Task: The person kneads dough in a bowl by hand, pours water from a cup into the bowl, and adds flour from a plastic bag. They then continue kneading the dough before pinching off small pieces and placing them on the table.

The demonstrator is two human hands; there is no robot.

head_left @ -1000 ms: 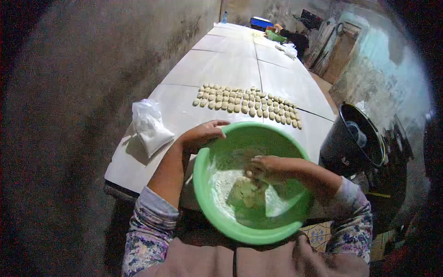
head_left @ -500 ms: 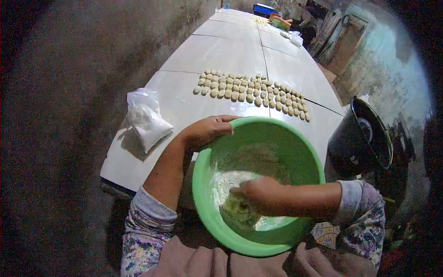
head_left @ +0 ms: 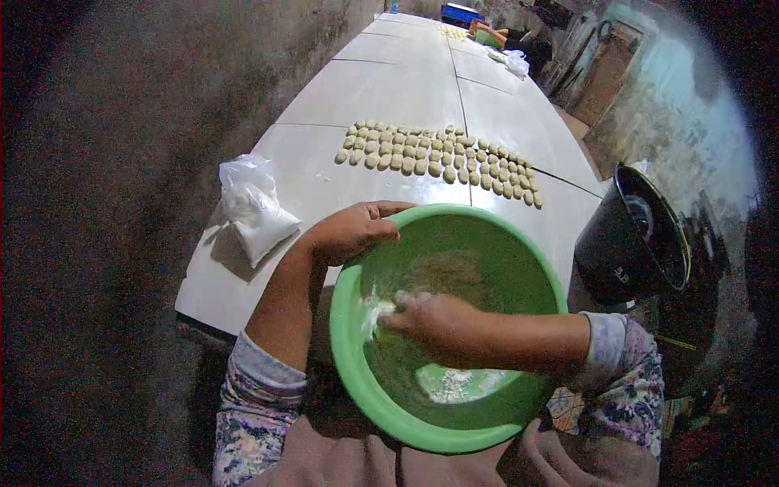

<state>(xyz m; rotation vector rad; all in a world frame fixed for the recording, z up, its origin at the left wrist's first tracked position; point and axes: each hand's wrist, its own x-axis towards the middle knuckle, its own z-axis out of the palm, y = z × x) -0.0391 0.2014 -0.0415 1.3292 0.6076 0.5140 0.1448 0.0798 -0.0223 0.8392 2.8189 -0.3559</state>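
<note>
A large green basin (head_left: 347,357) sits tilted toward me at the table's near edge. My left hand (head_left: 357,230) is closed on its upper left rim. Inside the basin is my right hand (head_left: 430,323), its fingers curled near a patch of white flour (head_left: 377,312) on the left side; whether they hold anything is hidden. More flour (head_left: 458,383) lies low in the basin below that hand. Brownish residue coats the basin's inner wall.
Rows of small dough pieces (head_left: 414,152) lie across the white table (head_left: 406,81). A plastic bag of white powder (head_left: 256,213) rests at the left edge. At the right stands a black bucket (head_left: 617,252). A blue container (head_left: 462,14) is at the far end.
My right hand has moved up and left in the basin, and the flour there has shifted, with less at the left. My left hand still grips the rim.
</note>
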